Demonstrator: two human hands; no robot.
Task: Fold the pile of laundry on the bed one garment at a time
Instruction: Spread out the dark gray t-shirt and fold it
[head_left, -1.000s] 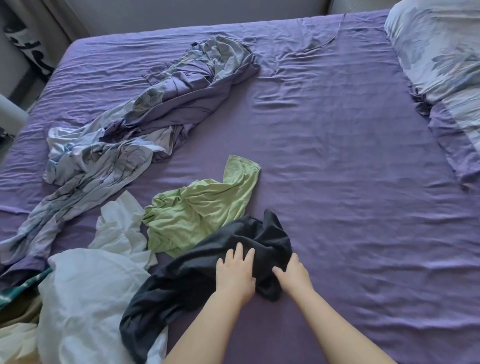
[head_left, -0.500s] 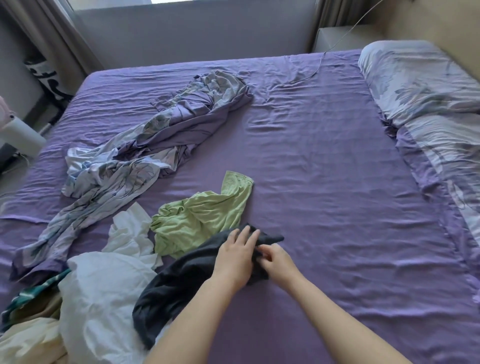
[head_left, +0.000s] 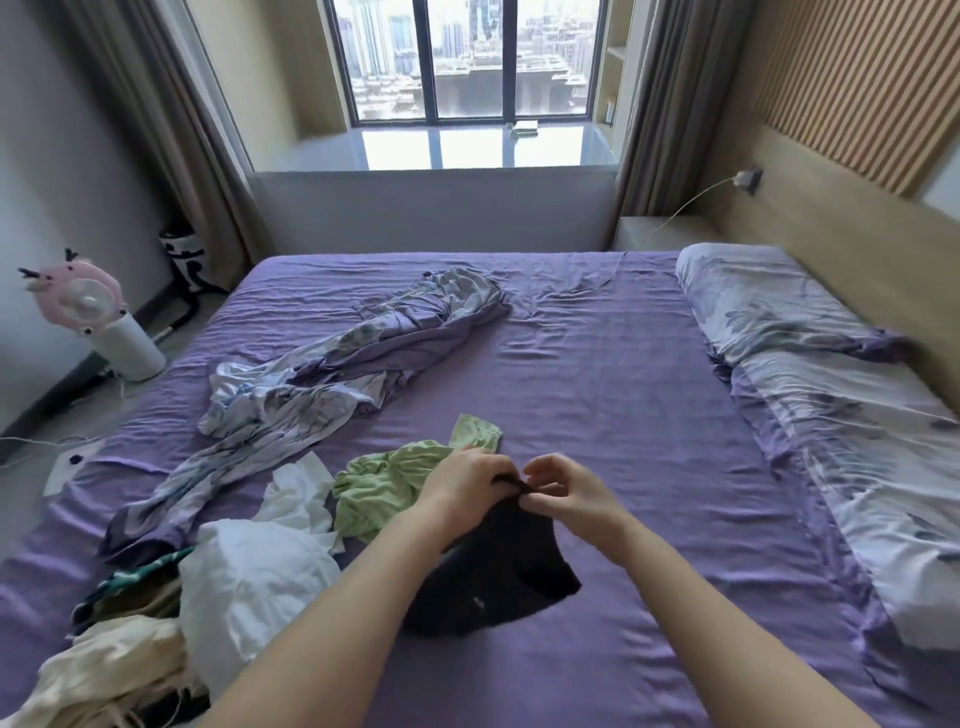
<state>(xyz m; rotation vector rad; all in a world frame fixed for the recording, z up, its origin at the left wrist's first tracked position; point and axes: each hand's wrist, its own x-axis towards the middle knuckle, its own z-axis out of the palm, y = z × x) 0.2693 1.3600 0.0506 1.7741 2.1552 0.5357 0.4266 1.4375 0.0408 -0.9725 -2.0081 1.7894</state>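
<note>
Just below pinching hands (head_left: 511, 486), black garment (head_left: 498, 566).

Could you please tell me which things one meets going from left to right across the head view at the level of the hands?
White garment → green garment → left hand → right hand → pillow.

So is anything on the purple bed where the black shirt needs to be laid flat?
Nothing visible. Both hands, left hand and right hand, already pinch the black garment, and the purple sheet beyond it lies bare.
</note>
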